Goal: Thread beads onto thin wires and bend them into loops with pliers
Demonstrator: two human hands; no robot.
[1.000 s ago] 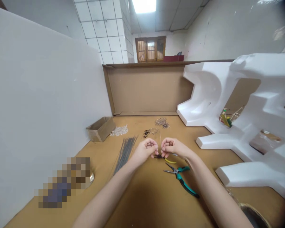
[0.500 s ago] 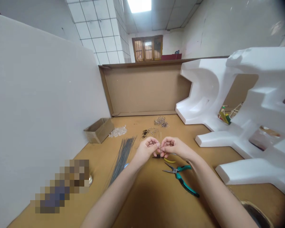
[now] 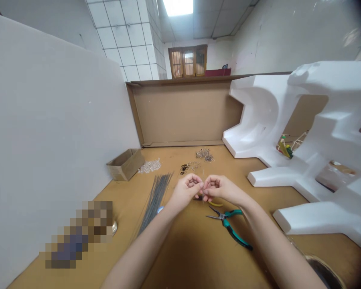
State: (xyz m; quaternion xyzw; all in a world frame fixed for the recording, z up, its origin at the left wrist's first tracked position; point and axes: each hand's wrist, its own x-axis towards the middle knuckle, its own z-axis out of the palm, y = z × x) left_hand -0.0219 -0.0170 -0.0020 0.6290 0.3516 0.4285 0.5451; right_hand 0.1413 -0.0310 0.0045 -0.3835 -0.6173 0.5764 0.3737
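Note:
My left hand (image 3: 187, 190) and my right hand (image 3: 219, 188) meet over the middle of the table, thumbs and fingers pinched together. Between them stands a thin wire (image 3: 203, 175), nearly upright, its tip showing above the fingertips and its lower end below. Both hands are closed on it; the part in the fingers is hidden. Just beneath lies a yellow-handled tool (image 3: 215, 204), mostly covered by my right hand. Nearer to me rest open long-nose pliers (image 3: 223, 217) with teal and black handles. Left of my left hand is a bundle of straight grey wires (image 3: 156, 198).
Behind my hands lie dark rings (image 3: 184, 168) and a heap of small metal pieces (image 3: 205, 154). Clear beads (image 3: 150, 165) sit by a small cardboard box (image 3: 124, 165). White foam packing (image 3: 270, 178) stands on the right, and a cardboard wall (image 3: 183, 114) closes the back.
The wire's upper tip sits slightly lower, and the hands have shifted only a little, still pinching it. The whole view has moved very slightly.

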